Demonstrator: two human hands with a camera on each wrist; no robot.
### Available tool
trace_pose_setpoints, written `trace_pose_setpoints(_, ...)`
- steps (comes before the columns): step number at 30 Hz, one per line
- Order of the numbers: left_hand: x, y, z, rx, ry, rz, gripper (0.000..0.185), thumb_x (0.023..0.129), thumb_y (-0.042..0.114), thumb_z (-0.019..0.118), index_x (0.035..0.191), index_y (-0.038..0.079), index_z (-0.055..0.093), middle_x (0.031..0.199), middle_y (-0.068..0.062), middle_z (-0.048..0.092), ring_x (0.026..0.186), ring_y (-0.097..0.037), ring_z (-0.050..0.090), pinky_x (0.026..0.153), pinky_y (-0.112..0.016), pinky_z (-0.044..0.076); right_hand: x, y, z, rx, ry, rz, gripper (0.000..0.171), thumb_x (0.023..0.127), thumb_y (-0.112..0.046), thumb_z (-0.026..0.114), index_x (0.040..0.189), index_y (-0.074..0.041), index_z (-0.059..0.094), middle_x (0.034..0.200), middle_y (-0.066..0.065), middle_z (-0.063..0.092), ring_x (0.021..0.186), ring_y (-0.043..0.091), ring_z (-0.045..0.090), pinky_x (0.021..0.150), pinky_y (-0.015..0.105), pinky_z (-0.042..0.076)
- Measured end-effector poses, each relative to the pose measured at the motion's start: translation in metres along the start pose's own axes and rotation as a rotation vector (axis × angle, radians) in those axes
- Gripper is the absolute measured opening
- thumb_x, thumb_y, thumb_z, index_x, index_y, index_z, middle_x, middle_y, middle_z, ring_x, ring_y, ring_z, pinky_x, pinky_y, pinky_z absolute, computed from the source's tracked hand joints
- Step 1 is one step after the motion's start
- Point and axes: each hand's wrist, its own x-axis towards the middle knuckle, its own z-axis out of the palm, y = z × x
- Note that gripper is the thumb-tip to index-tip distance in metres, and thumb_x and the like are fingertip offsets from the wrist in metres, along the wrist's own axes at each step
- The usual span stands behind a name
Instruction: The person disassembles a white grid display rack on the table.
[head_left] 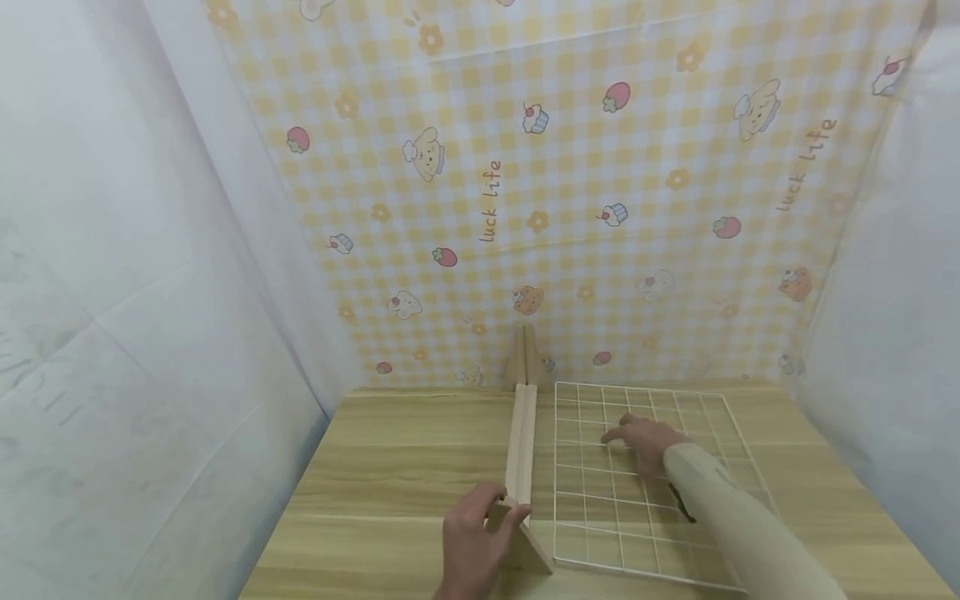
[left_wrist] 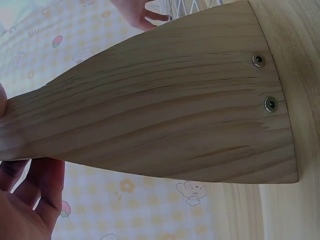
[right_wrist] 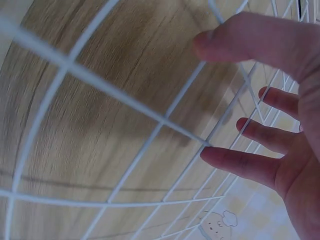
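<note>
Low in the centre of the head view, the left hand [head_left: 474, 537] curls round the near triangular foot of a wooden stand [head_left: 521, 450], thumb on one face and fingers on the other, which looks like a steadying grip that keeps the long slotted rail lined up away from the person. From the left wrist camera that foot fills the frame, two screws [left_wrist: 265, 82] at its right edge fixing it to the rail, with fingers [left_wrist: 37, 187] showing at lower left. Just right of the rail, a white wire grid panel [head_left: 600, 517] lies flat on the desk [head_left: 390, 467]. The right hand [head_left: 647, 443] rests on it, spread and relaxed, gripping nothing. In the right wrist view its fingers [right_wrist: 240, 162] lie straight across the wires, seemingly pinning the panel in place. Across the upper frame hangs a yellow checked backdrop [head_left: 570, 167].
</note>
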Motion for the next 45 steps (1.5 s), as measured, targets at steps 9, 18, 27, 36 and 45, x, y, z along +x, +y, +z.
trace_pose_setpoints(9, 0.002, 0.007, 0.004, 0.052, 0.008, -0.004, 0.029, 0.068, 0.035, 0.079, 0.081, 0.015, 0.062, 0.077, 0.008, 0.067, 0.071, -0.001, 0.064, 0.066, -0.008, 0.048, -0.001, 0.001, 0.006, 0.001, -0.003, 0.019, 0.088, 0.053, 0.025, 0.062, 0.116, -0.037, 0.058, 0.115, -0.002, 0.057, 0.097, 0.021, 0.058, 0.082, 0.049, 0.052)
trace_pose_setpoints(18, 0.001, 0.009, 0.008, 0.041, 0.007, -0.006, 0.03, 0.065, 0.03, 0.082, 0.08, 0.011, 0.063, 0.077, 0.004, 0.069, 0.07, -0.005, 0.065, 0.066, -0.011, 0.05, -0.007, -0.006, 0.0, 0.002, -0.005, 0.012, 0.086, 0.057, 0.025, 0.06, 0.116, -0.038, 0.058, 0.119, 0.004, 0.057, 0.104, 0.033, 0.058, 0.082, 0.056, 0.05)
trace_pose_setpoints(27, 0.001, 0.011, 0.008, 0.02, -0.024, -0.029, 0.025, 0.07, 0.032, 0.078, 0.083, 0.015, 0.065, 0.08, 0.003, 0.07, 0.072, -0.005, 0.066, 0.069, -0.012, 0.051, 0.002, 0.0, 0.007, 0.008, 0.012, 0.055, 0.079, 0.057, 0.021, 0.065, 0.113, -0.034, 0.06, 0.118, 0.0, 0.058, 0.108, 0.029, 0.057, 0.083, 0.055, 0.05)
trace_pose_setpoints(36, 0.002, 0.01, 0.01, 0.048, -0.003, -0.007, 0.025, 0.074, 0.036, 0.074, 0.081, 0.014, 0.065, 0.077, 0.006, 0.069, 0.069, -0.003, 0.065, 0.066, -0.011, 0.05, 0.008, 0.003, 0.011, 0.046, -0.007, 0.099, 0.086, 0.059, 0.023, 0.063, 0.126, -0.029, 0.053, 0.128, 0.006, 0.054, 0.119, 0.032, 0.051, 0.096, 0.056, 0.043)
trace_pose_setpoints(45, 0.004, 0.012, 0.011, 0.044, 0.004, -0.001, 0.021, 0.073, 0.032, 0.076, 0.083, 0.017, 0.065, 0.077, 0.007, 0.069, 0.07, -0.002, 0.064, 0.066, -0.009, 0.05, 0.004, 0.007, 0.018, 0.106, -0.005, 0.123, 0.084, 0.065, 0.026, 0.053, 0.134, -0.022, 0.046, 0.141, 0.017, 0.043, 0.129, 0.041, 0.04, 0.102, 0.061, 0.033)
